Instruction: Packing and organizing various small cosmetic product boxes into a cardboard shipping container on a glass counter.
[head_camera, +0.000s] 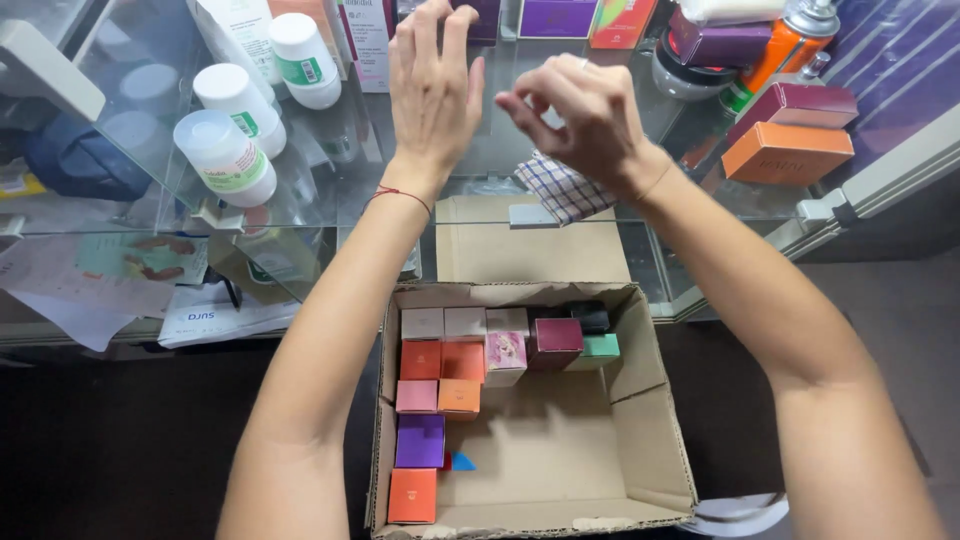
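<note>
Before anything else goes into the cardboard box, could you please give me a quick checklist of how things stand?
1. Left hand free: ok, open, holds nothing.
2. Right hand free: cannot tell, fingers curled.
3. Cardboard box open with flaps out: ok.
4. Room in the box: ok, right part bare.
5. Small cartons packed in rows: ok, along the left and back.
6. Checked cloth clear of both hands: ok.

Small boxes (440, 400) sit in the carton (655, 440) below the glass counter (330, 170), bottles (240, 110) at its left.
</note>
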